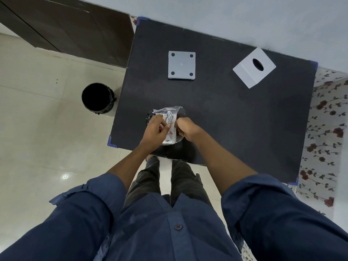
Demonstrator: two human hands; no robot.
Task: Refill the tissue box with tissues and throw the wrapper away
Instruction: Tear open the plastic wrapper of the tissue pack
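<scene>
Two hands work close together over the near edge of the dark table [235, 119], which fills the middle of the view. A black bin [97, 97] stands on the floor just beside the table's left side. On the far right of the tabletop lies the white tissue box [254, 67], its oval slot up; a white base plate [181, 65] lies well left of it. The left hand [155, 129] and right hand [186, 129] both pinch the tissue pack [168, 117], its plastic wrapper seemingly parted.
</scene>
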